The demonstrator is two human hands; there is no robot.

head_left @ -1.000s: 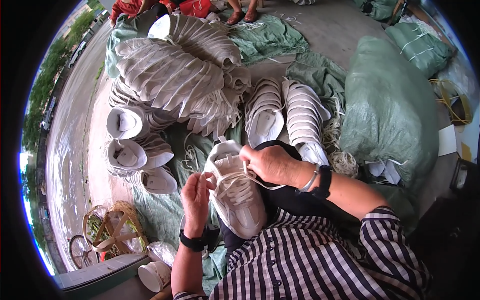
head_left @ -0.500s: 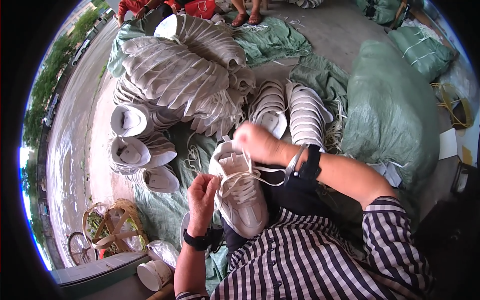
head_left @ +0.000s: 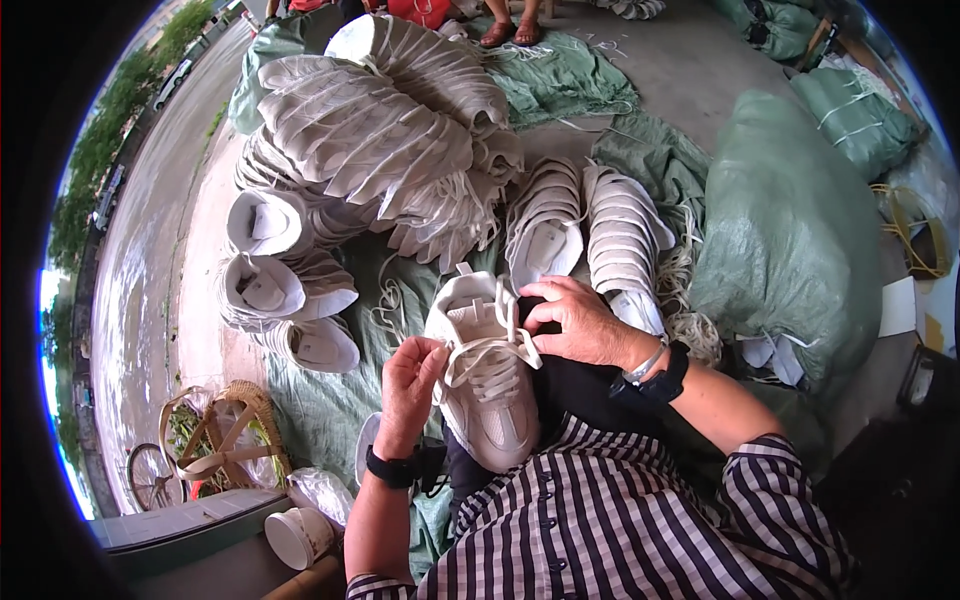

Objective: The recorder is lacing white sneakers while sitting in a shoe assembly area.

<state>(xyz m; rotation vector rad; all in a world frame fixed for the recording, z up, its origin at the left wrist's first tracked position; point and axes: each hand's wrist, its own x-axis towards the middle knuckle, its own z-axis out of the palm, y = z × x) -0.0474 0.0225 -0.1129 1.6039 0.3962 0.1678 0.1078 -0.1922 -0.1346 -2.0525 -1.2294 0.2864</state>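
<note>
A white lace-up sneaker upper (head_left: 490, 410) rests on my lap, its toe toward me and its padded collar pointing away. White shoelace (head_left: 490, 352) runs through its eyelets and lies loosely crossed over the tongue. At the left side of the eyelets, my left hand (head_left: 408, 388) is closed, pinching the lace between thumb and forefinger. My right hand (head_left: 580, 322) is at the right edge of the collar, fingers curled around the lace there; its exact grip is partly hidden.
Beyond the lap lies a big heap of nested white shoe uppers (head_left: 370, 130), with more stacks (head_left: 620, 235) at its right and left. A bulging green sack (head_left: 790, 240) stands right. Lower left are a woven basket (head_left: 240, 430) and white bucket (head_left: 298, 537). Another person's feet (head_left: 512, 32) show at the back.
My right hand has come down and to the right from above the collar, its fingers now at the collar's right edge. My left hand keeps its pinch at the lace.
</note>
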